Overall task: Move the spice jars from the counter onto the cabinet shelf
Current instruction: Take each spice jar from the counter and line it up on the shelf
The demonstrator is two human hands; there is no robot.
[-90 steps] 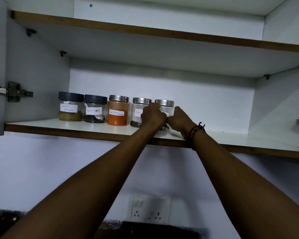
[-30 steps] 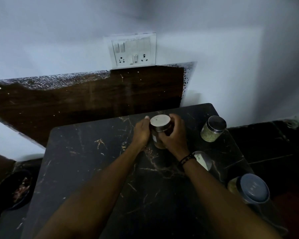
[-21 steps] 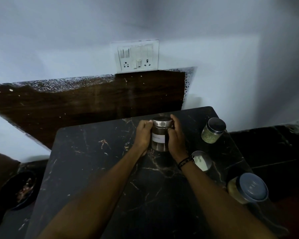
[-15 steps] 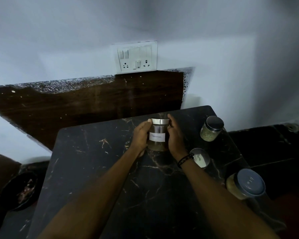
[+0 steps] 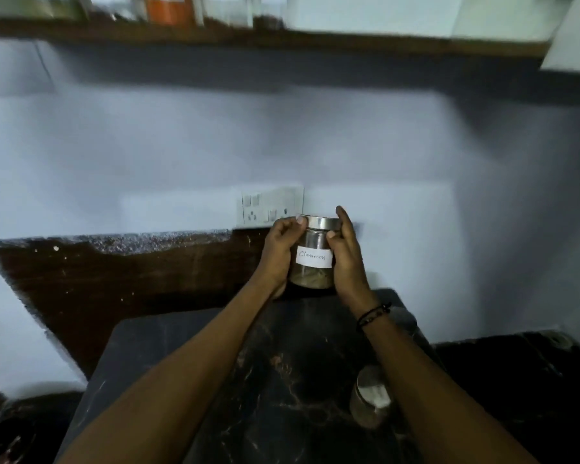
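1. The jar [image 5: 314,254] carries a white label [image 5: 314,256] handwritten "Cinnamon". It is clear glass with a shiny metal lid [image 5: 319,222], and pale brown pieces lie in its lower part.
2. The left hand [image 5: 279,253] is closed on the jar's left side, thumb at the lid's edge. The right hand [image 5: 346,259] is closed on the right side, with a finger rising past the lid. A dark bracelet [image 5: 373,315] circles the right wrist.
3. The jar is upright in the air, above the far edge of the counter [image 5: 282,380] and in front of the wall socket [image 5: 271,206], well below the shelf [image 5: 282,36].
4. A second jar [image 5: 370,401] stands on the dark marbled counter just beside the right forearm; its contents look pale, and no label can be read.
5. On the shelf at the top, blurred jars show; an orange one [image 5: 169,8] is the only one clear enough to tell.
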